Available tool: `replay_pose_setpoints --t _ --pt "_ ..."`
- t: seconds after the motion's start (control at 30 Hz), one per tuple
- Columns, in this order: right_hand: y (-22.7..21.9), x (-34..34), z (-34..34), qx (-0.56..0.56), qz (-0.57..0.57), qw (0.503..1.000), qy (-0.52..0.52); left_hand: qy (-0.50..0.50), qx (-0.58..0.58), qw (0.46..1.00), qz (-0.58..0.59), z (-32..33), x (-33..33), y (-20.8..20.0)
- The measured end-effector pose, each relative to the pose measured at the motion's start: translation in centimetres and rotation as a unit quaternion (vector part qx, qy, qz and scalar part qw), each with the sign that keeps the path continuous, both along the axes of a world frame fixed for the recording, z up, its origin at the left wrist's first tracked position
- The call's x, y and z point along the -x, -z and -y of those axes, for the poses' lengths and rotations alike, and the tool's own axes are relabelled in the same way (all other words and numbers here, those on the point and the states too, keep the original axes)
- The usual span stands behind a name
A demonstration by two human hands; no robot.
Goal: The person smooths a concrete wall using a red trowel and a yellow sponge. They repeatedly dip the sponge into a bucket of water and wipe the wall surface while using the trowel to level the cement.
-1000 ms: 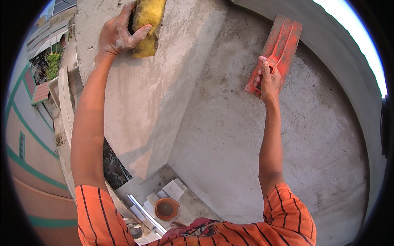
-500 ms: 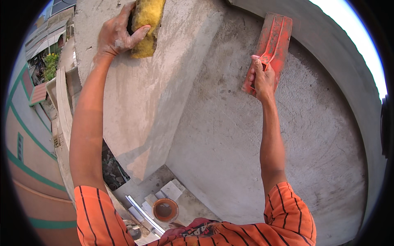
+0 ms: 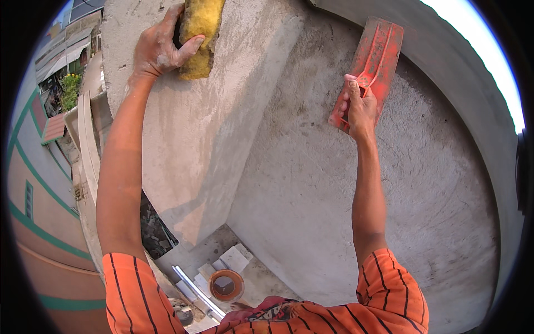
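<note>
At the upper left, my left hand (image 3: 161,45) grips a worn yellow sponge (image 3: 199,40), thumb across its face. The sponge is up against or close to the pale plastered pillar (image 3: 233,61). My right hand (image 3: 360,108) is closed round the handle of a long red plastic plastering float (image 3: 384,47), smeared with grey. The float is tilted, its upper end near the beam overhead, over the grey plastered wall (image 3: 311,161). Whether its face touches the wall is hidden.
Down below stand an orange-brown bucket (image 3: 226,285) with liquid in it, pale blocks (image 3: 235,258) and shiny metal bars (image 3: 197,292). A curved grey beam (image 3: 473,78) runs along the upper right. Beyond the ledge at left are a green-striped building (image 3: 50,234) and a plant (image 3: 70,92).
My right hand and the red float have shifted slightly to the right. My left hand and the sponge have hardly moved.
</note>
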State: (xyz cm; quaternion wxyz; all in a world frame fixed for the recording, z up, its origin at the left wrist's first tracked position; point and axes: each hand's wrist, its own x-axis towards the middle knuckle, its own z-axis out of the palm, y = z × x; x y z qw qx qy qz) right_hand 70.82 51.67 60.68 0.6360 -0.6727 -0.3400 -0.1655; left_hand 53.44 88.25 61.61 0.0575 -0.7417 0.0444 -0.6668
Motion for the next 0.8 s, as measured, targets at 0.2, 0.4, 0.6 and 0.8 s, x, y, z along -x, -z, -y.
replay_pose_setpoints --t 0.2,0.4,0.6,0.8 --pt "-2.9 0.0 0.9 -0.111 0.018 0.993 0.026 -0.01 0.022 1.0 -0.01 0.7 0.3 0.0" --pt "-2.3 1.3 -0.2 -0.069 0.031 0.997 0.023 -0.012 0.005 1.0 0.009 0.3 0.4 -0.1" --pt "-1.4 -0.7 -0.6 0.009 0.015 0.998 0.064 0.006 0.005 1.0 0.006 1.0 0.3 -0.3" --pt "-4.1 2.6 -0.9 -0.129 0.01 0.991 0.033 -0.029 0.005 1.0 0.011 0.9 0.6 -0.2"
